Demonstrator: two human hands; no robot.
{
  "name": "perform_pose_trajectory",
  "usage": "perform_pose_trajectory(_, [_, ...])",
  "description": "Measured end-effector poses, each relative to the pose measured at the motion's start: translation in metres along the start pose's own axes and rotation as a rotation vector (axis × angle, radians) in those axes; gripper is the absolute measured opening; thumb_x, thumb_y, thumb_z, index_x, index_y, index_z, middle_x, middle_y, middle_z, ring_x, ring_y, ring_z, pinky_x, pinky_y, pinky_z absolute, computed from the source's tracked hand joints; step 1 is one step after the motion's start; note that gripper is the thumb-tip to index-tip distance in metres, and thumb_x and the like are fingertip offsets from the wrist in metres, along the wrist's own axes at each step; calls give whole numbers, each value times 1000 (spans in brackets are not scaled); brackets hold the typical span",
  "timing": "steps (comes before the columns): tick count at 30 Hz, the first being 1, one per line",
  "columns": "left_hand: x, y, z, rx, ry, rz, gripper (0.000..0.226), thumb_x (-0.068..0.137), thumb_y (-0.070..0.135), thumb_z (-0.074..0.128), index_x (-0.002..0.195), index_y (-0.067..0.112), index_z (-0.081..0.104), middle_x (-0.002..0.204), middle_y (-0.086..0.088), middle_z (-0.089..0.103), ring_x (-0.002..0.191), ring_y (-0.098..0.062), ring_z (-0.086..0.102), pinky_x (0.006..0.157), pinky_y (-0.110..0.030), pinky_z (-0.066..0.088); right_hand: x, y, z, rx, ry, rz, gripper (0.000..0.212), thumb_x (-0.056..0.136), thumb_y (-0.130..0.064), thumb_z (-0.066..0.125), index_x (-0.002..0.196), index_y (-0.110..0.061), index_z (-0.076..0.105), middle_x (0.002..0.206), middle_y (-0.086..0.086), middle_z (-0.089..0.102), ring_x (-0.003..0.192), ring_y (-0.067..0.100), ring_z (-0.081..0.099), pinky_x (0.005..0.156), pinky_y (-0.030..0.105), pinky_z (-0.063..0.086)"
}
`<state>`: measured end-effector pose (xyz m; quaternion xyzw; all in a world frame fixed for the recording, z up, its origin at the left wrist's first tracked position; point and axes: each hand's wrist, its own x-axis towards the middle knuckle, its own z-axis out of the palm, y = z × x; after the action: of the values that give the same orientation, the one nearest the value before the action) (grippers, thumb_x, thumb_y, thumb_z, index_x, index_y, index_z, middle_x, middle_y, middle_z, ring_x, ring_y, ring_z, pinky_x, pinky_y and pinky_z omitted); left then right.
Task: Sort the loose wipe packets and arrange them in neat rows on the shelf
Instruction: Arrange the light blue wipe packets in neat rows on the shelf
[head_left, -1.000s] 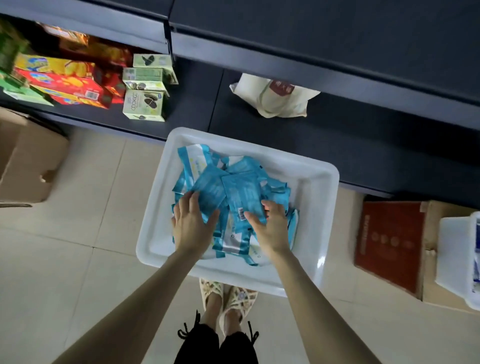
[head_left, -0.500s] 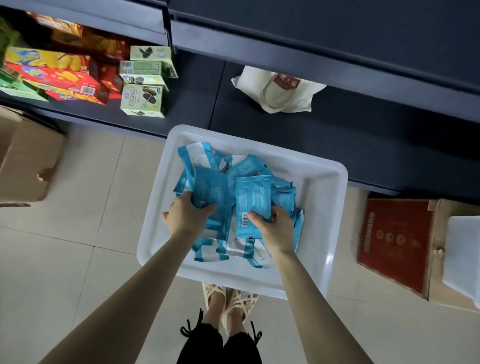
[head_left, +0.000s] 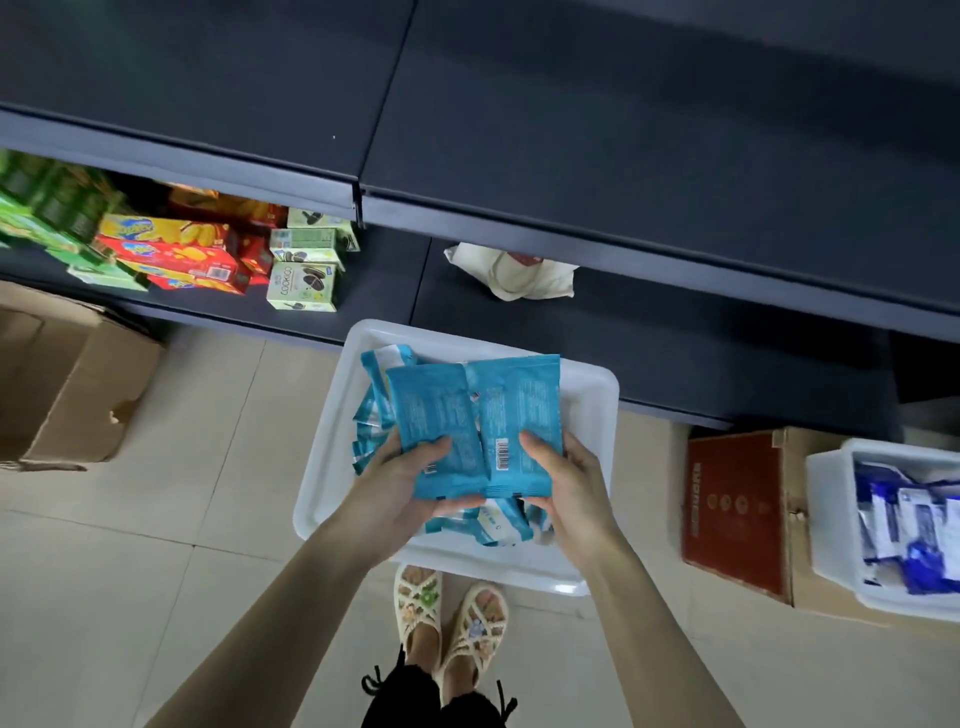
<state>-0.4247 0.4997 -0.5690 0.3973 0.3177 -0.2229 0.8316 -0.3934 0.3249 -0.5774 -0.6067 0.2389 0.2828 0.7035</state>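
Observation:
Two blue wipe packets are lifted side by side above a white bin (head_left: 597, 395) on the floor. My left hand (head_left: 400, 483) grips the left packet (head_left: 434, 415) at its lower end, thumb on top. My right hand (head_left: 566, 478) grips the right packet (head_left: 519, 410), whose barcode faces up. More blue packets (head_left: 374, 405) lie loose in the bin beneath, partly hidden by the held ones. Dark shelf boards (head_left: 649, 171) run across the top of the view.
Snack boxes (head_left: 208, 254) and a cream cloth bag (head_left: 524, 275) sit on the lowest shelf. A cardboard box (head_left: 67, 379) stands at left. At right a red-topped carton (head_left: 732, 514) stands beside a second white bin with dark-blue packets (head_left: 909, 530). My sandalled feet (head_left: 447, 618) stand below the bin.
Both hands closed on packets in the pile and raised them out of the bin. The view tilted up, showing more of the upper shelf.

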Motion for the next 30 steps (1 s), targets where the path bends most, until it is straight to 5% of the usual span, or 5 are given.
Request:
perform_pose_trajectory(4, [-48, 29, 40, -14, -34, 26, 32, 96, 24, 47, 127, 20, 55, 122, -10, 65, 109, -34, 63, 94, -58, 46, -52, -48, 2, 34, -137, -9, 34, 97, -38, 48, 124, -21, 58, 114, 3, 70, 105, 21, 67, 95, 49, 50])
perform_pose_trajectory(9, [-109, 79, 91, 110, -122, 101, 37, 96, 45, 41, 120, 25, 59, 117, -7, 68, 109, -26, 64, 97, -53, 46, -109, -115, 10, 188, -305, 17, 55, 98, -55, 25, 127, -21, 57, 122, 10, 66, 114, 26, 62, 104, 54, 41])
perform_pose_trajectory(18, [-175, 174, 146, 276, -188, 314, 50, 97, 53, 33, 136, 25, 47, 124, -8, 64, 111, -29, 63, 93, -52, 49, -172, -227, 50, 136, -375, -187, 47, 97, -49, 41, 131, -20, 55, 123, 7, 66, 115, 24, 61, 106, 52, 40])
perform_pose_trajectory(22, [-195, 203, 165, 360, -244, 424, 50, 95, 58, 29, 131, 29, 49, 116, -7, 68, 104, -27, 67, 75, -46, 57, -187, -259, 77, 76, -389, -276, 40, 97, -44, 45, 128, -22, 57, 117, 6, 69, 106, 24, 66, 98, 54, 46])
perform_pose_trajectory(30, [-206, 265, 179, 299, -309, 414, 38, 96, 44, 42, 121, 21, 58, 114, -14, 68, 104, -29, 66, 89, -50, 52, -187, -317, 115, -75, -356, -392, 43, 92, -41, 58, 123, -11, 63, 117, 13, 67, 110, 30, 64, 97, 53, 48])
